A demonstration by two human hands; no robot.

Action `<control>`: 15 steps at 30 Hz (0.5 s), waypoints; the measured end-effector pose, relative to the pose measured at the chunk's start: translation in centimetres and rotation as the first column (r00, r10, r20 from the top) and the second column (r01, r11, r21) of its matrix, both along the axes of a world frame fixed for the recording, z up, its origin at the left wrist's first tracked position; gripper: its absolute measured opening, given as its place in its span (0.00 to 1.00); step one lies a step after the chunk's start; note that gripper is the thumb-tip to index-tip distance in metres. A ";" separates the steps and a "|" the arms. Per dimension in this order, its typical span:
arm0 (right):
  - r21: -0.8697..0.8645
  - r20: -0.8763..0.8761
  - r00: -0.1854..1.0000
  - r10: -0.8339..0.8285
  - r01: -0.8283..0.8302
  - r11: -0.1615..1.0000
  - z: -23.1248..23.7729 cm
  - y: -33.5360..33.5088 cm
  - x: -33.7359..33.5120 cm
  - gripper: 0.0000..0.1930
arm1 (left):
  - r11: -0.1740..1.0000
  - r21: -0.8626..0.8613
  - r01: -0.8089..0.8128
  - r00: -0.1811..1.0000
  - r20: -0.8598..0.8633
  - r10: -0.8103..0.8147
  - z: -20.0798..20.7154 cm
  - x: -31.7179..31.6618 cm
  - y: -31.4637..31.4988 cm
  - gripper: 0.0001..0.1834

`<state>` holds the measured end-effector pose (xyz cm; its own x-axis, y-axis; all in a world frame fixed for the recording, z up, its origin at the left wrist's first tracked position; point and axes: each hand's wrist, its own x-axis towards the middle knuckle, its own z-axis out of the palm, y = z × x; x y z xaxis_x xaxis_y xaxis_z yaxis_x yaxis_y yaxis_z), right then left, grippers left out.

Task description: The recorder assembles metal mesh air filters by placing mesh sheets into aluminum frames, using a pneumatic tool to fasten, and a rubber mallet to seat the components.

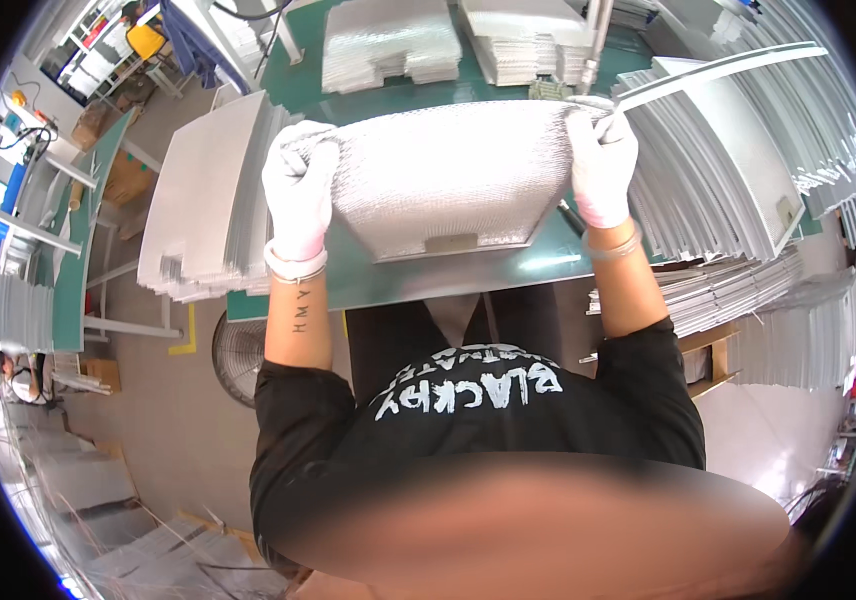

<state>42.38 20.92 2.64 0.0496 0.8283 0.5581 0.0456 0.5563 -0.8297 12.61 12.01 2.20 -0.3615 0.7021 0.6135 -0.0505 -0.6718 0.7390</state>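
One silvery, rectangular sheet [448, 175] with a finely ribbed, shiny face lies with its long axis left to right, parallel to the near edge of the green bench [368, 282], over its middle, a small tan rectangle at its near side. The white-gloved left hand [300, 185] and right hand [603, 165] are each closed, thumb against fingers, on its far corners. Two stacks of pale panels [388, 40] line the far edge, another stack [203, 190] the left edge.
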 end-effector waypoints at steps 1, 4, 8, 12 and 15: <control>0.028 -0.122 0.993 0.007 -0.003 1.000 0.8 -0.5 -0.6 0.17 | 1.000 -0.008 -0.018 0.998 -0.055 0.017 -0.4 -0.3 0.5 0.11; 0.177 -0.299 0.950 0.090 -0.038 0.983 1.4 -0.7 -1.3 0.38 | 1.000 0.024 -0.006 0.998 -0.067 0.008 -0.2 0.2 1.0 0.10; 0.193 -0.181 0.962 0.204 -0.169 0.967 2.9 0.0 0.7 0.38 | 1.000 -0.023 -0.013 0.999 -0.040 0.012 -0.7 -0.8 0.7 0.09; 0.207 0.457 0.855 0.243 -0.369 0.906 6.7 0.7 4.1 0.25 | 0.999 -0.029 -0.014 0.997 -0.082 0.011 -0.7 -0.2 0.9 0.10; 0.102 0.657 0.696 0.290 -0.463 0.881 9.9 0.1 4.3 0.21 | 1.000 0.019 0.018 0.992 -0.126 -0.015 -0.7 -0.6 0.6 0.10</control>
